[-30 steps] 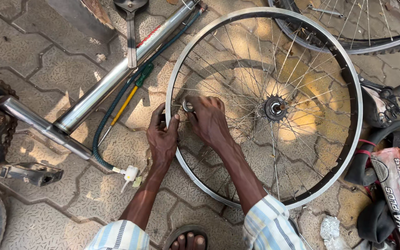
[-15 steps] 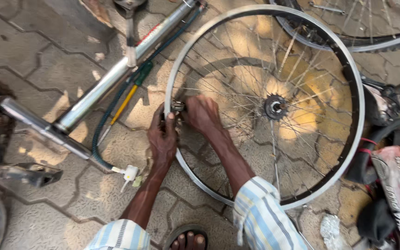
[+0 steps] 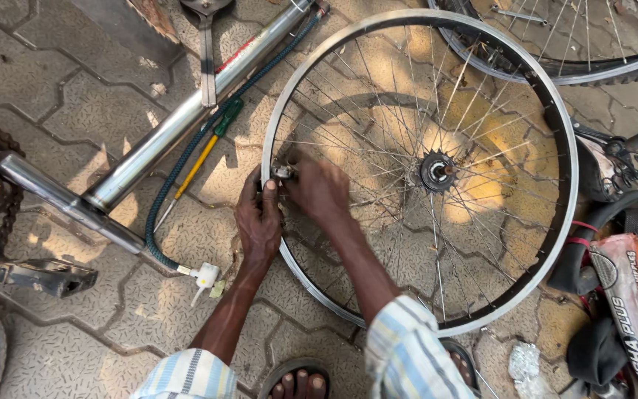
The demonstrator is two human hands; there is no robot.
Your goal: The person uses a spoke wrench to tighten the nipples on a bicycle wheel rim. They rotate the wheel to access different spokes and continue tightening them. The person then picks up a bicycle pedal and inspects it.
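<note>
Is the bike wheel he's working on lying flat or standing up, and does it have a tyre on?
Lying flat, bare: the wheel lies on the paving, no tyre on it.

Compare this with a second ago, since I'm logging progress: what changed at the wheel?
Barely anything. Both hands stayed at the same spot on the wheel rim: the left hand outside it, the right hand inside among the spokes, fingers on a small metal piece. The silver pump and screwdriver lie unmoved.
</note>
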